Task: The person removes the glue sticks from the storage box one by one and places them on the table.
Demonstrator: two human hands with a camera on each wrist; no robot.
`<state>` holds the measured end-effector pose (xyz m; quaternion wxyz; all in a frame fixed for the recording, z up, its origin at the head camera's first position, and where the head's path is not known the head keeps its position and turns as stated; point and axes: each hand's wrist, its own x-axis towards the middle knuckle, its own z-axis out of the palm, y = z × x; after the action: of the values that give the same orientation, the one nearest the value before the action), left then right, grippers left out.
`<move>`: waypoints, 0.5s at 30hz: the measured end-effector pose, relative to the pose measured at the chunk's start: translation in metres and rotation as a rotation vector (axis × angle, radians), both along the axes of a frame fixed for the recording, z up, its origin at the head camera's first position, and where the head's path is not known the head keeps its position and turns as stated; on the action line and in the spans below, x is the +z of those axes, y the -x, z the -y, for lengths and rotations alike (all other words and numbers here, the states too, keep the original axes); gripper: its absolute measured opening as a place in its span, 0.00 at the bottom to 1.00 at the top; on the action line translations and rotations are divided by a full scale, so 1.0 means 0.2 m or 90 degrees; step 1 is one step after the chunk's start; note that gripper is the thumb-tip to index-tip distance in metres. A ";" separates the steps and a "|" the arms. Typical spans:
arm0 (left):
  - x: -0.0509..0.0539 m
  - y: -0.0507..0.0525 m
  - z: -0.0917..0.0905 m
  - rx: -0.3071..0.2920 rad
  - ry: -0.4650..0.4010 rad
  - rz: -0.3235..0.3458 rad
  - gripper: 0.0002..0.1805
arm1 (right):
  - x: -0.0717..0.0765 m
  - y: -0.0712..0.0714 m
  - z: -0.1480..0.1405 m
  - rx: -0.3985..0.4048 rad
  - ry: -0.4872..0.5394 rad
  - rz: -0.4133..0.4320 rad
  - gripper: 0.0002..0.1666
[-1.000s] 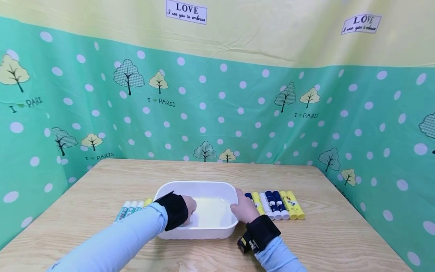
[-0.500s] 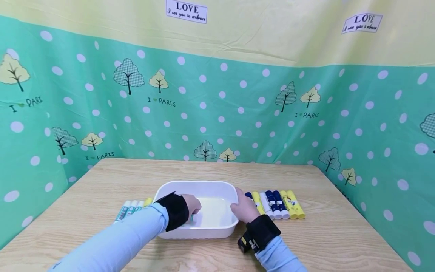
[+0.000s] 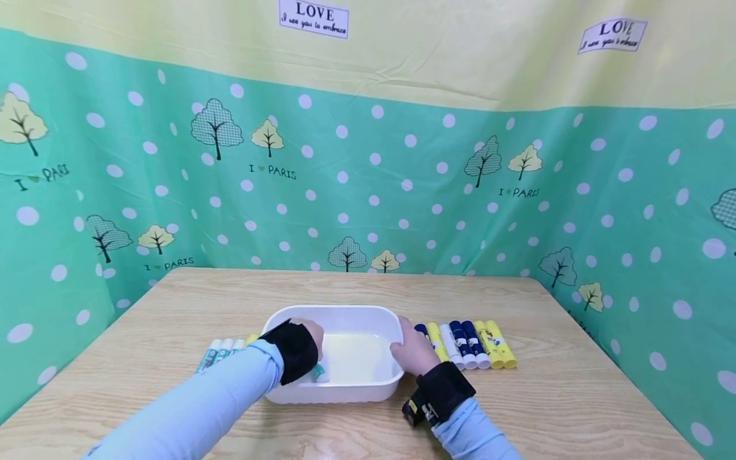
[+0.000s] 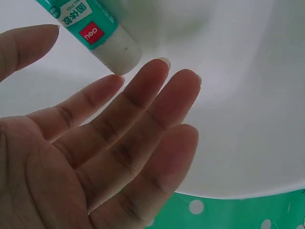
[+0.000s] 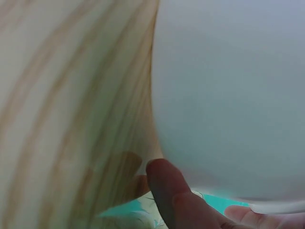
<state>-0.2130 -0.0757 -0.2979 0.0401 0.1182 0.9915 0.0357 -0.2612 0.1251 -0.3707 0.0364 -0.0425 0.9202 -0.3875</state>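
A white plastic tub (image 3: 345, 394) stands on the table in the middle of the head view. My left hand (image 3: 310, 337) is inside it, near the left end. In the left wrist view its fingers (image 4: 138, 95) are spread and relaxed, holding nothing. A green and white glue stick (image 4: 97, 31) lies on the tub's floor just beyond them; one fingertip is at its white end, and whether it touches I cannot tell. My right hand (image 3: 415, 350) grips the tub's right rim, thumb over the inner side, fingers on the outer wall (image 5: 228, 95).
Right of the tub, several yellow, navy and white glue sticks (image 3: 473, 345) lie in a row. On the left, several green and white glue sticks (image 3: 215, 352) and a yellow one (image 3: 251, 339) are partly hidden by my left arm. A patterned curtain (image 3: 368, 191) surrounds the wooden table (image 3: 368, 291).
My left hand shifts slightly right, then back left and away inside the tub, uncovering more of the green glue stick. The right hand keeps its hold on the rim.
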 end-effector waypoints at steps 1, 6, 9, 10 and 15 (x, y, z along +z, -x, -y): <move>0.00 -0.01 0.00 0.000 0.003 -0.001 0.09 | 0.00 0.00 0.00 -0.002 -0.001 -0.001 0.34; 0.01 -0.02 -0.01 -0.025 0.017 -0.004 0.08 | 0.01 0.00 -0.01 0.000 -0.003 -0.007 0.34; 0.01 -0.02 -0.02 -0.035 0.025 0.001 0.08 | 0.00 0.00 -0.01 0.009 0.000 -0.014 0.35; 0.01 -0.02 -0.02 -0.039 0.023 0.005 0.08 | 0.00 0.00 -0.01 0.011 0.003 -0.014 0.35; -0.01 -0.01 -0.04 -0.072 -0.006 0.010 0.09 | 0.00 -0.01 0.00 0.014 0.002 -0.016 0.35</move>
<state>-0.2109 -0.0675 -0.2990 0.0494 0.1741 0.9827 0.0387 -0.2600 0.1258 -0.3703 0.0288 -0.0577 0.9194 -0.3879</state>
